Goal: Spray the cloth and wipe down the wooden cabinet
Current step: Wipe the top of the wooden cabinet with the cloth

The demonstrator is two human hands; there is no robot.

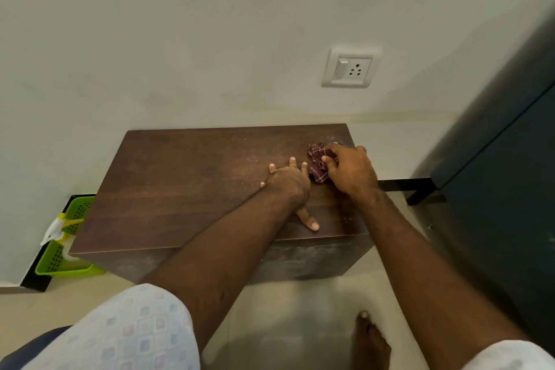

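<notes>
So where've we got the cloth (317, 159) right now, and which hand's on it?

**Reply:** Bunched up near the far right corner of the cabinet (180, 183) top. Our right hand (351, 171) has it, fingers curled round the wad. Our left hand (288, 183) is flat on the wood just beside it on the left, fingers spread, holding nothing. Can't tell if a fingertip actually touches the fabric.

Ok, and which way do we go from there?

**Reply:** Leftward, we reckon. The top's long axis runs left to right, and nearly all of it lies left of the cloth, pale specks and all. Only snag: our left hand sits right in that lane, so it'd have to lift or slide first. The spray bottle (57, 230) is down in the green basket (60, 261) off the cabinet's left end, nearer our left hand if we want a re-spray. Whether the cloth is damp, no idea.
</notes>
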